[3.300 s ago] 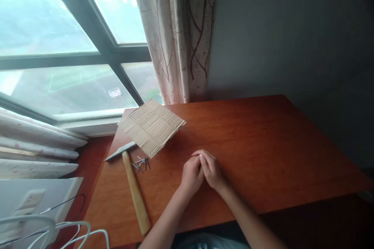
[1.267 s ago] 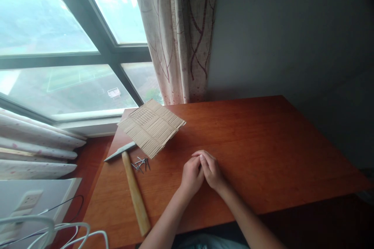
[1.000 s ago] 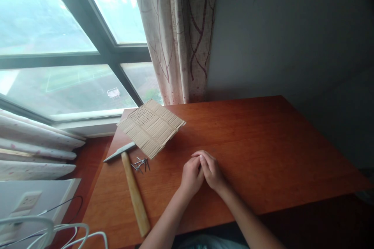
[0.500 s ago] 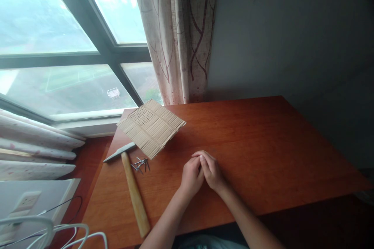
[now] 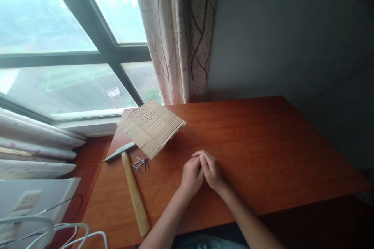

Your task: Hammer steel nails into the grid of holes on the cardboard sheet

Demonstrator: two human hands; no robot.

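Observation:
My left hand and my right hand rest clasped together on the table, fingers folded over one another. Both are closed, and no tool or part shows in them. To their left lies a hammer with a wooden handle and a grey metal head. Beside its handle is a small heap of several nails. A piece of corrugated cardboard, with a patch of small holes near its far left corner, sits beyond the hands, its near corner close to the nails.
The brown wooden table stands against a grey wall and a window. A patterned curtain hangs behind it. White cables loop at the lower left, near a wall socket.

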